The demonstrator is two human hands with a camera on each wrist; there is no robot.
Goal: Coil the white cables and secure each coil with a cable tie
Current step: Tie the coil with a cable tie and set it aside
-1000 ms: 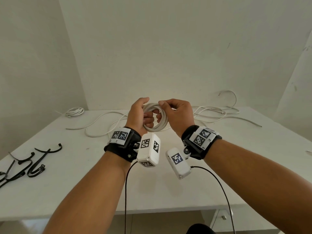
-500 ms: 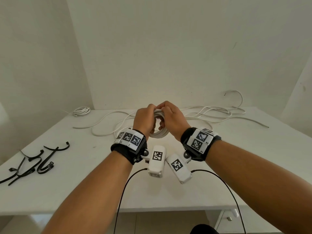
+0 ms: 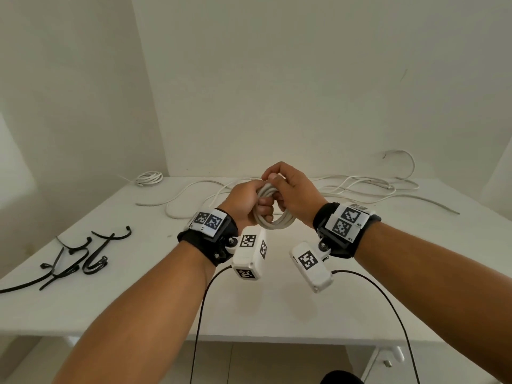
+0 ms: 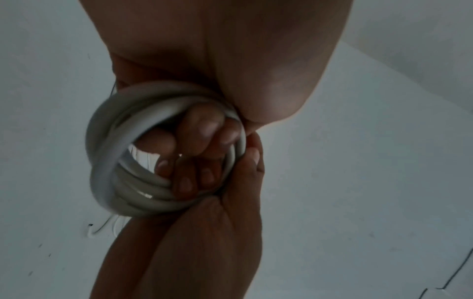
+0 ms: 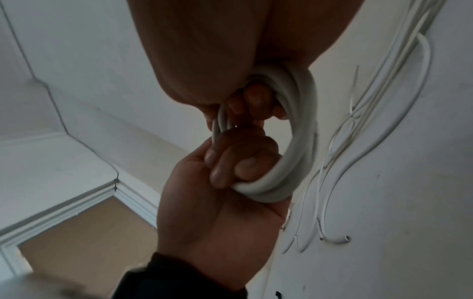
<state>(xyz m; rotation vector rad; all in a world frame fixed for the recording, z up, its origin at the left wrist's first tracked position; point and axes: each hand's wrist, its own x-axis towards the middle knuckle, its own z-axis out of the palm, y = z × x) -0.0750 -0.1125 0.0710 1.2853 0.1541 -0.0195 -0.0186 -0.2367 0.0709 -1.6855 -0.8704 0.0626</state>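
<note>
Coil (image 3: 273,217) of white cable is held up above the table (image 3: 249,306), between both hands, so the loops are kept stacked and cannot spring apart; left hand (image 3: 245,200) is clenched around the coil's left side, fingers (image 5: 225,161) curled through the ring, probably as the anchor; right hand (image 3: 291,192) is closed over the top, fingers (image 4: 202,129) hooked through the loops, seemingly to seat the last turn; loose white cable (image 3: 360,187) is left trailing across the far side of the table, whether it joins the held coil cannot be told; a finished-looking small coil (image 3: 149,178) is parked at the far left corner, out of the way; black cable ties (image 3: 74,259) are laid at the near left, within reach of the left hand; no tie is seen on the held coil, so tying is judged the next step.
</note>
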